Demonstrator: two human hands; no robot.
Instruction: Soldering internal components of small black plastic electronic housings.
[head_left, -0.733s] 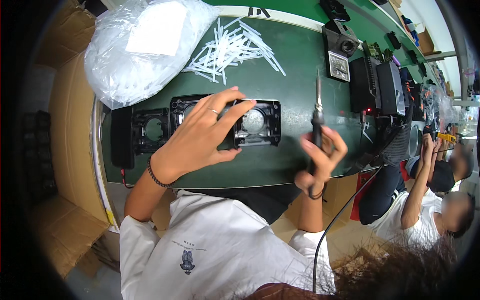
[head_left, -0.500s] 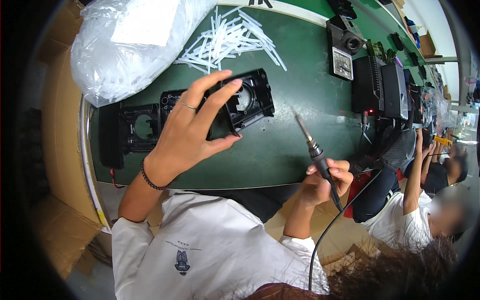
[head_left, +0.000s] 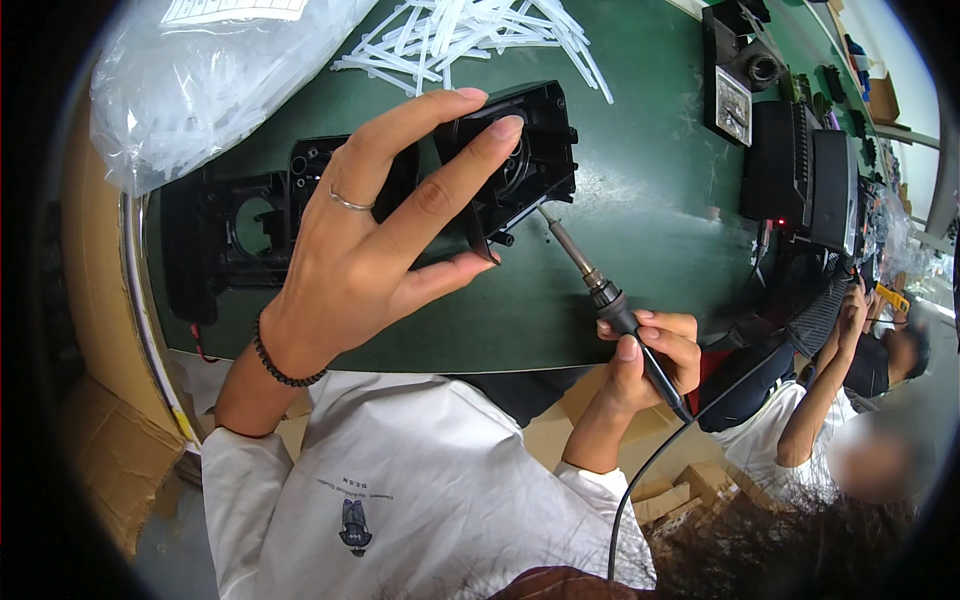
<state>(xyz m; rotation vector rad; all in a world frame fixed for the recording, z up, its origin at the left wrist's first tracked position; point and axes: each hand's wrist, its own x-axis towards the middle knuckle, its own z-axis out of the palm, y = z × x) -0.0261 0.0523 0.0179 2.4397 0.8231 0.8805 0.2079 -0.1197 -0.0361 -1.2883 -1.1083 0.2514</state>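
My left hand (head_left: 385,215) grips a black plastic housing (head_left: 545,140) by its left side, thumb below and fingers above, holding it tilted over the green table. In my right hand (head_left: 650,365) is a soldering iron (head_left: 612,298), held like a pen with its cable trailing down. The iron's tip is at the lower right edge of the housing, where a thin whitish strip shows; whether the two touch I cannot tell. Behind my left hand lies another black housing (head_left: 265,180) with a round opening, partly hidden by the hand.
White plastic sticks (head_left: 470,35) lie heaped at the far side beside a clear plastic bag (head_left: 220,90). To the right stand a soldering iron holder (head_left: 735,75) and a black box (head_left: 775,160) with a red light. A co-worker (head_left: 800,430) sits at the right.
The soldering iron's tip has moved from free space right of the housing to the housing's lower edge. My view has shifted closer to the hands and the housing.
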